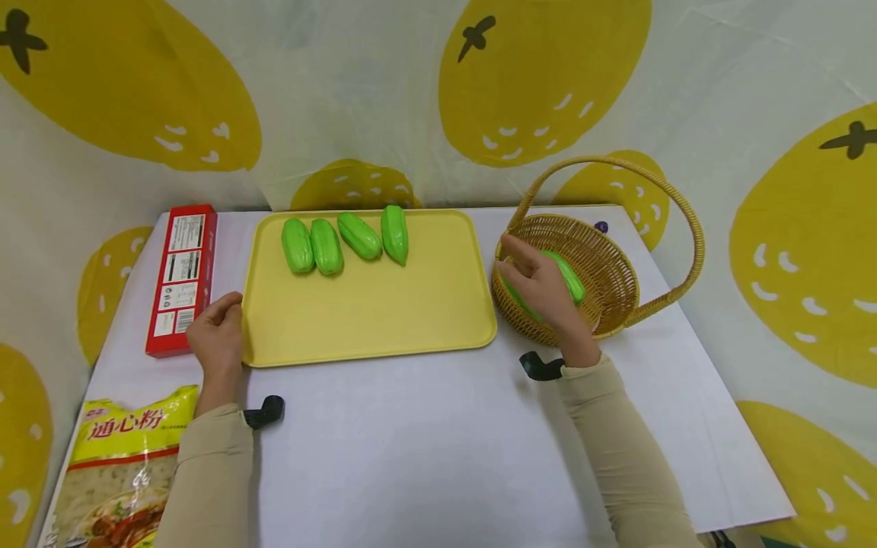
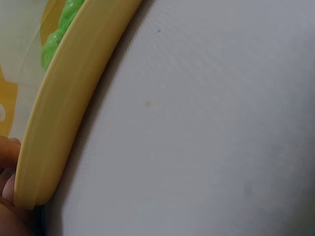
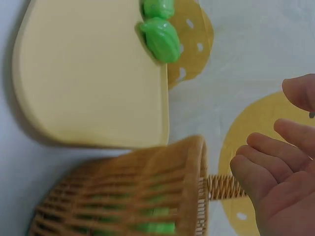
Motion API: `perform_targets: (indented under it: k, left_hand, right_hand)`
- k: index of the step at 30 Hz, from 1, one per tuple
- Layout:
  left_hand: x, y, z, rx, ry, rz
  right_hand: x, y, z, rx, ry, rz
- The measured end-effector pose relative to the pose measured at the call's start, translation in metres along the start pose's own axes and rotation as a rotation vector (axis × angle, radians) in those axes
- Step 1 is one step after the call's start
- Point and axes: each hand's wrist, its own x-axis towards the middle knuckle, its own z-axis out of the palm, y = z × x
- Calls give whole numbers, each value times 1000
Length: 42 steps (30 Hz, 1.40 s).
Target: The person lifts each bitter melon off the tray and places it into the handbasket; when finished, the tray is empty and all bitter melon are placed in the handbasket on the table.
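Left hand (image 1: 216, 335) pinches yellow tray (image 1: 373, 320) at its 8 o'clock rim. Four green ridged gourds (image 1: 327, 247) on tray, 10 to 12 o'clock. Wicker basket (image 1: 612, 265) at tray's 3 o'clock, handle up, green produce (image 1: 566, 275) inside, count hidden. Right hand (image 1: 541, 288) above basket, fingers loosely spread, holding nothing. Red box (image 1: 181, 278) at tray's 9 o'clock; macaroni bag (image 1: 126, 460) at 8.

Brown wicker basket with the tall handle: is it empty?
Not empty: in the basket, at least one glossy, elongated green vegetable shows beside the right hand.
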Motion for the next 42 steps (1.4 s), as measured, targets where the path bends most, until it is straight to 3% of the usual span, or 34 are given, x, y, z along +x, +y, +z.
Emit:
perform_targets:
  k: [11, 24, 35, 42]
  left_hand:
    - [1, 3, 0, 6, -17, -29]
    - [1, -1, 0, -4, -7, 6]
    - [-1, 0, 0, -15, -8, 16]
    - [-1, -1, 0, 13, -7, 50]
  right_hand:
    - [12, -4, 23, 41, -71, 4]
    - [28, 3, 56, 130, -114, 8]
    - [42, 8, 77, 67, -133, 43]
    - [50, 16, 88, 82, -138, 83]
